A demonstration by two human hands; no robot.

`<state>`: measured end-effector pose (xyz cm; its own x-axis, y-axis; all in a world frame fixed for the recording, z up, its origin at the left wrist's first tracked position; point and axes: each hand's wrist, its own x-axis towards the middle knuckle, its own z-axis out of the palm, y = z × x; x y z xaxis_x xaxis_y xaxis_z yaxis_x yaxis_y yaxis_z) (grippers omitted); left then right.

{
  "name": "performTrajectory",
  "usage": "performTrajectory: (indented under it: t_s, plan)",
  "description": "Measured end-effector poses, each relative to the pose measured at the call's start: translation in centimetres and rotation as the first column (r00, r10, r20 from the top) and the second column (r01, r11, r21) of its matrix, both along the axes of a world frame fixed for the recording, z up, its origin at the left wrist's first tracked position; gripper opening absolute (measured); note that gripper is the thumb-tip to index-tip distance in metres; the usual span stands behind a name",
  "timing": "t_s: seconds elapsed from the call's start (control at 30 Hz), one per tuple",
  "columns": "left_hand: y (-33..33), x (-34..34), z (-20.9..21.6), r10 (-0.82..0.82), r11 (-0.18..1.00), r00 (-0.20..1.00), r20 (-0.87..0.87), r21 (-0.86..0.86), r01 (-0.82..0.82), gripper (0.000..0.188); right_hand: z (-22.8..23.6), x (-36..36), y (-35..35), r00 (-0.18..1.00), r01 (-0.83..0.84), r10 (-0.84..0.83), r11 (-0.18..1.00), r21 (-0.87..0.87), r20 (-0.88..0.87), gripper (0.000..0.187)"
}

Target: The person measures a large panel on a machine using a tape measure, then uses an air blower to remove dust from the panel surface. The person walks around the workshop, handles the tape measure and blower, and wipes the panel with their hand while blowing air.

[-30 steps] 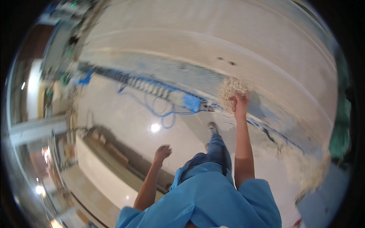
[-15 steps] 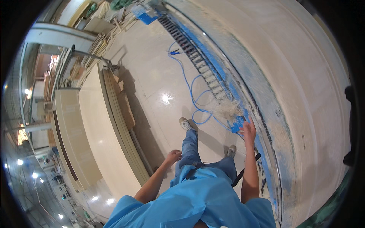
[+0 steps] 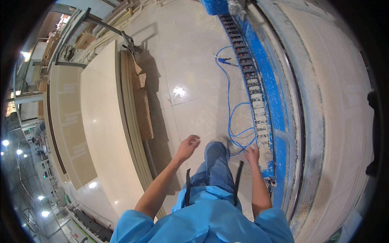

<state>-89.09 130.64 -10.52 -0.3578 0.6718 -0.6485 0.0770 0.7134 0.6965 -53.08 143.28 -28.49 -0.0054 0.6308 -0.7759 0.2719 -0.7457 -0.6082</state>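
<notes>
My left hand (image 3: 188, 147) hangs in front of me over the floor, its fingers loosely bent and apart, with nothing in it. Lower right of it, my right hand (image 3: 252, 154) hangs beside the dusty blue machine frame (image 3: 279, 97); its fingers look apart and I see nothing held. Just past its fingertips, in the picture, loops of a thin blue air hose (image 3: 229, 105) lie on the floor. A dark blue nozzle (image 3: 227, 61) is at the hose's far end. A black cable chain (image 3: 249, 73), partly covered in sawdust, runs along the frame.
To my left lies a stack of pale boards (image 3: 107, 121), with rough offcuts (image 3: 142, 109) along its side. A metal frame (image 3: 105, 25) stands beyond it. The long machine bed (image 3: 340, 121) borders my right. Glossy tiled floor (image 3: 178, 117) runs between them.
My view has turned to the right and moved forward along the machine. My right hand has come down and inward from the machine's edge; my left hand has swung forward.
</notes>
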Motion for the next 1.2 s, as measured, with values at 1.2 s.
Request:
performTrajectory:
  t_s: [1.2]
  plan:
    - [11.8,-8.8,-22.8,-0.33,0.902,0.942,-0.058,0.275,0.333,0.026,-20.0,-46.3,20.2,0.993,0.122,-0.122,0.992,0.035,-0.004,0.033]
